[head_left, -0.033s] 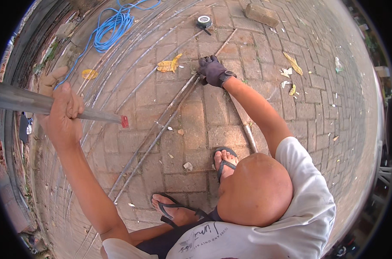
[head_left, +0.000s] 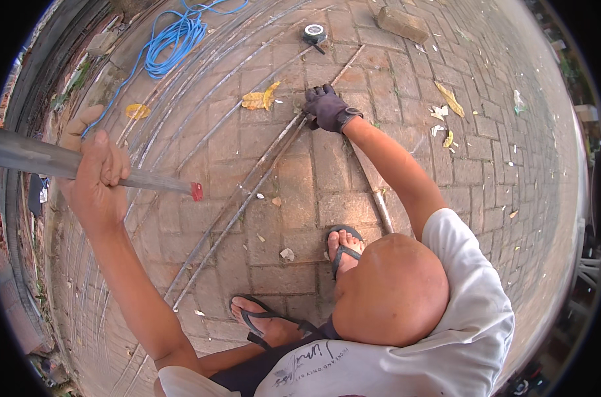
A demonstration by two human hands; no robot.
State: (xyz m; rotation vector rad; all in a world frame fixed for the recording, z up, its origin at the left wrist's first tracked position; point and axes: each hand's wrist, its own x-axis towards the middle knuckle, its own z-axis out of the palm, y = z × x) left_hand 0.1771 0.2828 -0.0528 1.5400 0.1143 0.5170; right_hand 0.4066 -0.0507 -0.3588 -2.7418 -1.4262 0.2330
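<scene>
Raised on the left, my bare left hand (head_left: pixel 102 169) is closed around a long grey bar (head_left: pixel 32 153) with a red tip (head_left: pixel 196 191). The bar lies crosswise in the fist, its tip above the paving. My right hand (head_left: pixel 327 109), in a dark glove, is closed on thin, rusty metal rods (head_left: pixel 241 188) at ground level. Two rods run from it toward the lower left, side by side. Another thin rod (head_left: pixel 348 64) shows beyond the glove. The fingers hide where these pieces meet. Below the right forearm lies a further rod or pipe (head_left: pixel 382 208).
Several long rods (head_left: pixel 211 69) lie on the brick paving at the left. A coiled blue cord (head_left: pixel 175 46) rests beyond them. At the far side are a round dial-like object (head_left: pixel 314 33) and a loose brick (head_left: pixel 403 24). Yellow leaves (head_left: pixel 261 98) are scattered about.
The bar's red tip has shifted slightly right and down. My right hand stays closed on the rods in the same place.
</scene>
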